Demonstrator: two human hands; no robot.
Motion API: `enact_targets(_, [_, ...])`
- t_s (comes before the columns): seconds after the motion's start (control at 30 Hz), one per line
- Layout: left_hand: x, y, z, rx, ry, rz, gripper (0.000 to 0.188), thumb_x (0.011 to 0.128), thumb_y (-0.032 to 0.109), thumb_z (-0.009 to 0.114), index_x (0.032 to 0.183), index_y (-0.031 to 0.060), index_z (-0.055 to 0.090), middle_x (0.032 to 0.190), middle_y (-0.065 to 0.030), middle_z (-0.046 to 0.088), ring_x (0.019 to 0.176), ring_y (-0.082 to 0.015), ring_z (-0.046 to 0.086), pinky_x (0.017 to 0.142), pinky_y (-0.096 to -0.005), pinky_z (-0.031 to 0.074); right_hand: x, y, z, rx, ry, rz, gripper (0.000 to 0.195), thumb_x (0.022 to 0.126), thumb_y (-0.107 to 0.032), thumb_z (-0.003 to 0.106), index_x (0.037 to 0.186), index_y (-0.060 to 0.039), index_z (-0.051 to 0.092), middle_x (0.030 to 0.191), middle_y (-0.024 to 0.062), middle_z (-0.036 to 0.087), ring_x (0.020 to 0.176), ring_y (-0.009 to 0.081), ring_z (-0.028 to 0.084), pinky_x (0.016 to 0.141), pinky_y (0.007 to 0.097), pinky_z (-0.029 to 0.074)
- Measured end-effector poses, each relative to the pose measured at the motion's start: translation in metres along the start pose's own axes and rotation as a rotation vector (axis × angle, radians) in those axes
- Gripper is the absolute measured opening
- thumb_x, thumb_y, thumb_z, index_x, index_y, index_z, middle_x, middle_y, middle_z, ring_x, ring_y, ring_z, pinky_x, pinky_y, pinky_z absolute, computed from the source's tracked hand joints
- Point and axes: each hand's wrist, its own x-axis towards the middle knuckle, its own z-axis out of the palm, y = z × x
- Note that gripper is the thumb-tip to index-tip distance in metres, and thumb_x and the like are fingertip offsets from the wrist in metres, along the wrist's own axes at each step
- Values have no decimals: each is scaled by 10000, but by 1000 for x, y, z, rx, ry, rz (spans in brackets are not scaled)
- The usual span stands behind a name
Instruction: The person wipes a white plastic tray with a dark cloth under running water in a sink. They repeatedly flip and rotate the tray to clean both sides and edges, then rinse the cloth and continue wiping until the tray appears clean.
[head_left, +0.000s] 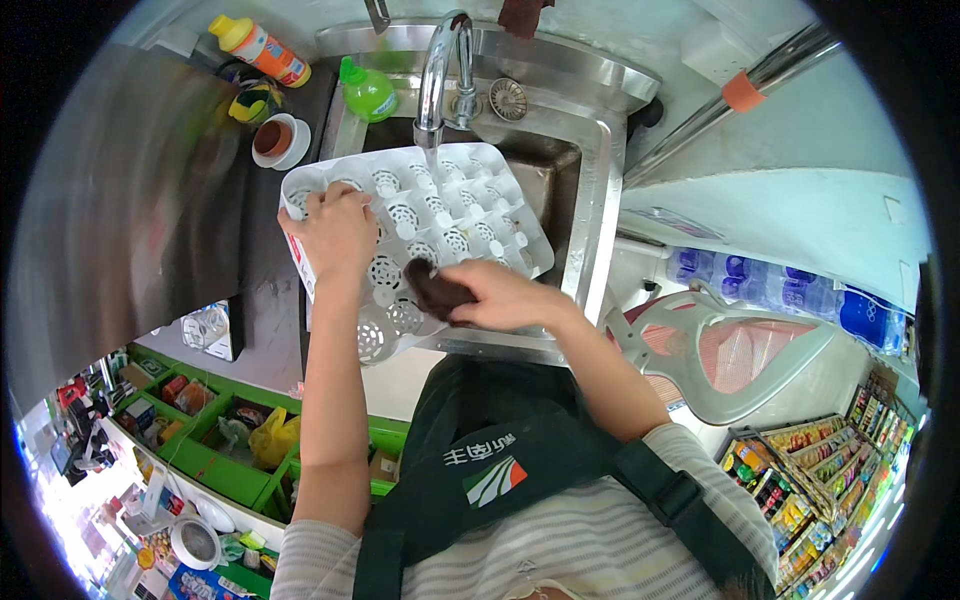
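Observation:
A white perforated plastic tray (480, 191) with rows of round compartments lies tilted across a stainless steel sink (592, 202), under a chrome faucet (433, 90). Water appears to run from the spout onto it. My left hand (337, 225) grips the tray's left side, fingers over the rim. My right hand (499, 295) holds a dark brown cloth (439, 292) against the tray's lower middle compartments. Part of the tray is hidden by my hands and the cloth.
A green bottle (367, 91) and a metal sink strainer (508, 100) rest on the sink's back ledge. Left stand a yellow-capped orange bottle (262, 52) and a white bowl with a brown cup (289, 146). A grey-framed chair (720, 352) stands at right.

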Motion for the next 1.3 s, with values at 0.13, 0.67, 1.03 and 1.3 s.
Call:
enact_targets(0.13, [0, -3, 0, 7, -11, -1, 142, 807, 227, 611, 901, 244, 716, 1069, 87, 625, 1031, -187, 572, 977, -632, 251, -26, 0, -45, -106, 291, 192, 320, 724, -129, 667, 985, 0, 536, 865, 191, 594, 795, 324, 572, 736, 388, 449])
enact_targets(0.67, [-2, -1, -3, -33, 67, 45, 128, 800, 210, 615, 870, 194, 721, 1014, 62, 628, 989, -179, 568, 966, -629, 258, 21, 185, -26, -527, 120, 912, 644, 740, -171, 674, 1245, 106, 387, 1263, 263, 459, 1144, 400, 518, 891, 398, 499])
enact_targets(1.03, [0, -1, -3, -43, 69, 35, 136, 796, 202, 605, 866, 199, 722, 1008, 61, 630, 991, -182, 567, 968, -612, 253, 31, 176, -15, -1099, 59, 843, 448, 811, -192, 612, 1225, -102, 466, 1159, 169, 528, 1093, 318, 517, 871, 432, 419])
enact_targets(1.3, [3, 11, -16, 16, 18, 10, 113, 816, 233, 628, 887, 241, 715, 1043, 89, 636, 1035, -167, 563, 975, -620, 265, 24, 186, -15, -955, 141, 665, 317, 814, -113, 579, 1127, -87, 532, 1016, 172, 620, 926, 315, 639, 791, 426, 508])
